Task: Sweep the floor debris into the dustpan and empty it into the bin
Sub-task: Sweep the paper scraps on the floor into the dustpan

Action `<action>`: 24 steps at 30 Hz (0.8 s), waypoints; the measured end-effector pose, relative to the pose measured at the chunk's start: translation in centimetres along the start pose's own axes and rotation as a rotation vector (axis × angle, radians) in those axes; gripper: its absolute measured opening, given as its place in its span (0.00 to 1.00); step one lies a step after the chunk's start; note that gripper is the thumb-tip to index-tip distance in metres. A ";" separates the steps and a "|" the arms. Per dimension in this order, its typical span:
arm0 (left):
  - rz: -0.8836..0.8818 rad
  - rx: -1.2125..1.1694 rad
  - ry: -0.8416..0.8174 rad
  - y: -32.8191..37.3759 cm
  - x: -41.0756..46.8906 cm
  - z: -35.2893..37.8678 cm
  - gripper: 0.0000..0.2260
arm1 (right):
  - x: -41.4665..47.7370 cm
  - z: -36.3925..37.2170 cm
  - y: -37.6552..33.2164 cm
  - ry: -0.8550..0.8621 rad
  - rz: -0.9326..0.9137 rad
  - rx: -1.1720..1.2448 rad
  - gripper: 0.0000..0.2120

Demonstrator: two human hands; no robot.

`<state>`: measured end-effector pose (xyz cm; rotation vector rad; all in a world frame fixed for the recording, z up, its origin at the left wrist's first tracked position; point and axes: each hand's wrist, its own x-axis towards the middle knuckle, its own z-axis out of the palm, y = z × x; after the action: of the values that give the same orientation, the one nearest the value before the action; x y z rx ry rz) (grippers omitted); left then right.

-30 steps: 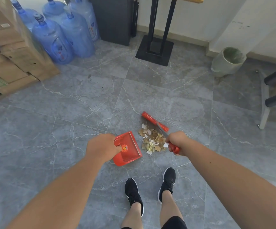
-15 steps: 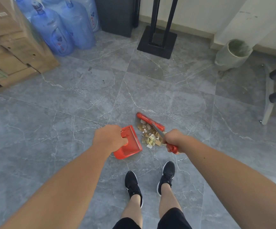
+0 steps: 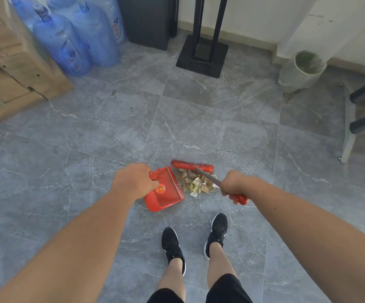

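Note:
A red dustpan sits on the grey tile floor with its open edge facing right. My left hand grips its handle. Right beside the pan's edge lies a pile of debris, small brown and yellowish scraps. Behind the pile is the red broom head, lying nearly level. My right hand grips the broom's handle, red at the end, metal further down. A pale green bin stands at the far right by the wall.
Blue water jugs and cardboard boxes fill the far left. A black stand base sits at the back centre, a dark cabinet beside it. Chair legs stand at the right. My black shoes are below the pan.
The broom head has swung from a slant to nearly level behind the pile. The debris has gathered closer to the dustpan's edge. Both hands keep their grips.

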<state>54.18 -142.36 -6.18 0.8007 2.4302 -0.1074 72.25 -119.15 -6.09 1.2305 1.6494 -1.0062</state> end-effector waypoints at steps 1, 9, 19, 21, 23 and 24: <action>0.000 0.002 -0.002 0.1 0.0 0.0 0.14 | -0.2 -0.2 0.0 0.004 -0.006 -0.026 0.09; 0.001 0.011 0.001 1.2 -0.4 -0.3 0.14 | -0.9 -1.2 -0.1 -0.015 -0.035 -0.100 0.08; -0.001 0.000 -0.030 2.4 -1.1 -0.3 0.14 | -1.7 -1.9 -1.1 -0.062 -0.024 -0.094 0.01; -0.004 -0.009 -0.040 2.6 -1.1 -0.3 0.13 | -1.7 -1.9 -1.0 -0.065 -0.021 -0.103 0.01; -0.001 -0.009 -0.053 2.5 -1.0 -0.5 0.13 | -1.8 -2.1 -0.7 -0.065 -0.026 -0.086 0.01; 0.011 0.000 -0.061 2.5 -1.0 -0.5 0.13 | -2.0 -2.2 -0.6 -0.059 -0.026 -0.068 0.01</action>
<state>56.02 -140.73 -4.98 0.7998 2.3681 -0.1255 71.70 -117.86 -3.45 1.1269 1.6441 -0.9851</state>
